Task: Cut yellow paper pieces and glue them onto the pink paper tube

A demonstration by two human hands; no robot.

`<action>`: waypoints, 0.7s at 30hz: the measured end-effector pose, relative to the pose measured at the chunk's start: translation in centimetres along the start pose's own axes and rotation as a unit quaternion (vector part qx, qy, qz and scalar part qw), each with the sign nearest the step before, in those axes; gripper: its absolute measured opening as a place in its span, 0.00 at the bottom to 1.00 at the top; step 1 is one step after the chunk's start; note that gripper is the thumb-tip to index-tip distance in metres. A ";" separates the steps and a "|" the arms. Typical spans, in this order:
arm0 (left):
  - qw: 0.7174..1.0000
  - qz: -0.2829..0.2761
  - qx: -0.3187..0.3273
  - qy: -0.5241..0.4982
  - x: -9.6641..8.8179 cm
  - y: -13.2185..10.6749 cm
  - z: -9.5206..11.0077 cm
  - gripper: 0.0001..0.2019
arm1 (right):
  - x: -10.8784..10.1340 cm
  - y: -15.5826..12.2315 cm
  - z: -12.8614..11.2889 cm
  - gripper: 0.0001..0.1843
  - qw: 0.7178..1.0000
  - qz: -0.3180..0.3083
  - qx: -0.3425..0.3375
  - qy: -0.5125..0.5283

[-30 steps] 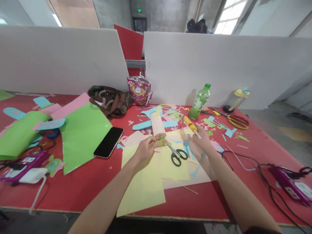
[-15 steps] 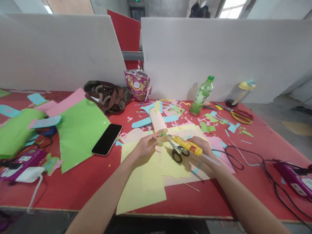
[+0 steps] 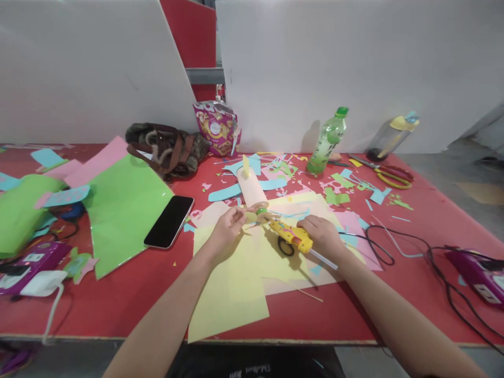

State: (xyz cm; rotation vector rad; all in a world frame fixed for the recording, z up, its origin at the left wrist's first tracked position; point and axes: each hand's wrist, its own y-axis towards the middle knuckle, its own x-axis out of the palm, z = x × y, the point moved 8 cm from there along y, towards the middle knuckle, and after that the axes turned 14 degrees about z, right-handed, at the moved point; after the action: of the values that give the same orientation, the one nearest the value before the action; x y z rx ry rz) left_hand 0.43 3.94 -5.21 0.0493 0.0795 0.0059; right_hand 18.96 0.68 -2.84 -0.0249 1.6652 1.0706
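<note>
— Red table (image 3: 346, 325), paper scraps (image 3: 337, 196). Hands?
— Right hand (image 3: 321, 239) grips glue gun (image 3: 294, 238), tip near green cap (image 3: 261, 211) at tube (image 3: 251, 186)'s near end. Left hand (image 3: 227, 228): fingertips there too, can't tell if pinching.
— Tube?
— Mid-table, blue strip (image 3: 224, 193) jutting either side.

Right hand (image 3: 321, 232)'s swung the yellow hot glue gun (image 3: 292, 235) in, tip now near the green bit (image 3: 261, 211) by the paper tube (image 3: 252, 189).

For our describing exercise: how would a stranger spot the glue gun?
On the red table, find the pale yellow sheets. Above them, the right hand holds the glue gun. Unlike those flat sheets, it is chunky, bright yellow, with a pale stick jutting out behind.
</note>
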 end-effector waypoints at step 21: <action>0.996 0.048 0.011 0.072 -0.7 0.0 0.2 0.07 | 0.7 -0.3 0.3 0.08 1.000 -0.009 0.019 -0.011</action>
State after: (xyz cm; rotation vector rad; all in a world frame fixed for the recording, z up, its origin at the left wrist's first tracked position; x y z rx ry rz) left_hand -0.24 3.95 -4.98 0.0748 0.2215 0.1043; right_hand 19.03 1.07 -3.59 -0.0043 1.6623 1.0229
